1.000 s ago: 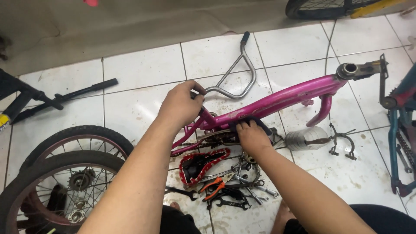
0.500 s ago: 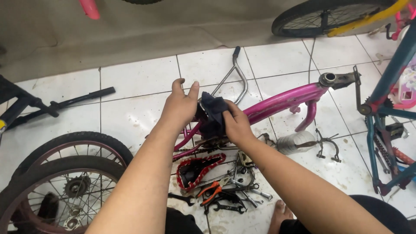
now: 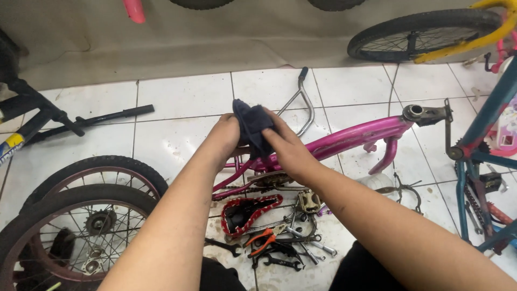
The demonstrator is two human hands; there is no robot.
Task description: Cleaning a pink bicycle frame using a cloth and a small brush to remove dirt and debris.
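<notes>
Nearest, on the tiled floor [image 3: 177, 97]: two spoked wheels [image 3: 81, 226], a red-and-black saddle [image 3: 245, 211], orange-handled pliers [image 3: 259, 237], spanners [image 3: 280, 258] and a pedal [image 3: 308, 201], laid within arm's reach.

Middle: left hand [image 3: 225, 141] and right hand [image 3: 288, 148], each grip closed on a dark cloth [image 3: 253, 126], pinched between them and raised just above the pink bicycle frame [image 3: 344, 141], which lies flat on its side.

Beyond: chrome handlebar [image 3: 301, 102] behind the frame; blue bicycle [image 3: 484, 156] crowding the right; black frame [image 3: 48, 118] left; yellow-framed wheel [image 3: 431, 32] farthest.

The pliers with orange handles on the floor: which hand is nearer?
Right. The right hand is up on the cloth, above the pliers; the left hand is farther left.
</notes>
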